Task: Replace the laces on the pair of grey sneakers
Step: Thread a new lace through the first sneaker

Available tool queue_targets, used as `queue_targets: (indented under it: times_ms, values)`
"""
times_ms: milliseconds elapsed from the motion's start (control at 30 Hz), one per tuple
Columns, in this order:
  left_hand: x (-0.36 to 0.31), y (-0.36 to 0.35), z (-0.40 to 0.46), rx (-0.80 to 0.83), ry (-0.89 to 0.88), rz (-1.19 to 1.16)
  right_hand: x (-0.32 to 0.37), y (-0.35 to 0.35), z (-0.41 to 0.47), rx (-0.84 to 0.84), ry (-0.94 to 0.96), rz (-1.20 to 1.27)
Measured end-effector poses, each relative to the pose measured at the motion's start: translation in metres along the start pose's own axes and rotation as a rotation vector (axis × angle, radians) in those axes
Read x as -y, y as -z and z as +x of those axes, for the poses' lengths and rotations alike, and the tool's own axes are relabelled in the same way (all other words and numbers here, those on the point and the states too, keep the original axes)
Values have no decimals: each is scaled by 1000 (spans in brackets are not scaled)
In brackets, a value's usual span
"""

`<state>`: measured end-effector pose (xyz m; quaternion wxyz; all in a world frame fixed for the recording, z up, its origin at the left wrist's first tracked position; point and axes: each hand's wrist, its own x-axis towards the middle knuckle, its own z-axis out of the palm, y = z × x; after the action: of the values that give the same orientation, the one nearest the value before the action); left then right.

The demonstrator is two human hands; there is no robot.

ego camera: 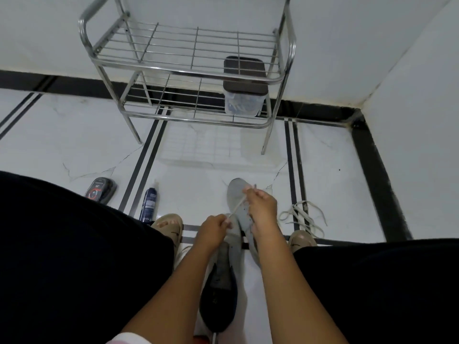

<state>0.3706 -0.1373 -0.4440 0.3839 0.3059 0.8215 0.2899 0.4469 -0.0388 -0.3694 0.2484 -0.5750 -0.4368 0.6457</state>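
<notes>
Lacing step underway. Grey sneaker (236,209) sitting on floor btwn person's feet. Left hand (214,228) pinching lace (238,204) near eyelets; right hand (260,203) pinching its far end, pulling taut. Loose laces (301,216) lying to the right. Next, prob: threading next eyelet, needing aimed tip.

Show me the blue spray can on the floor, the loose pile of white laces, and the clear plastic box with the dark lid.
blue spray can (148,204): head view, label on its body.
loose white laces (301,214): head view, middle of the tangle.
clear plastic box with dark lid (244,74): head view, lid top.
</notes>
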Motion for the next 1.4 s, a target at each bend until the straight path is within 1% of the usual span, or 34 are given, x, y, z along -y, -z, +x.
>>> queue_targets:
  times_ms: [67,100,167,200,233,267,333,367,400,500,567,667,733,800,867,933,1033,1133,1267,1333,1367,1400]
  values:
    - [13,6,5,-52,191,90,31,13,-7,-56,37,151]
    - [17,11,5,-45,270,140,43,19,-11,-70,59,216]
    - [14,19,5,-38,312,233,59,25,-18,-68,87,260]
    - [0,24,2,-87,260,212,66,27,-24,-53,102,241]
    - [-14,28,-2,-135,174,122,68,27,-30,-28,111,207]
    - [-33,32,-8,-179,51,-17,69,26,-37,-2,108,166]
    - [-74,44,-22,-177,-194,-262,68,25,-51,48,116,95]
    - [-88,50,-28,-136,-264,-325,65,25,-55,58,133,69]
    - [-99,54,-33,-74,-296,-362,63,24,-60,55,150,54]
    - [-108,62,-51,101,-289,-410,62,24,-67,30,173,73]
    - [-105,62,-56,116,-307,-396,66,25,-69,22,186,95]
    - [-108,61,-59,109,-350,-422,72,25,-75,64,204,133]
    - [-109,61,-59,33,-360,-399,75,25,-77,72,187,163]
    - [-102,65,-56,-121,-328,-303,80,29,-77,33,157,234]
    - [-90,72,-52,-243,-239,-117,84,36,-72,-16,135,345]
    - [-74,78,-48,-283,-90,-20,87,44,-68,-53,132,412]
    - [-55,82,-44,-347,88,17,88,51,-69,-68,130,442]
    - [-40,86,-39,-435,191,4,87,51,-70,-68,121,435]
    - [-36,92,-41,-607,292,-82,85,47,-71,-40,226,236]
    - [-44,94,-45,-718,271,-184,84,43,-71,-14,299,102]
    - [-50,94,-48,-744,191,-226,84,41,-71,1,326,29]
    - [-59,92,-51,-726,62,-256,84,40,-71,23,347,-44]
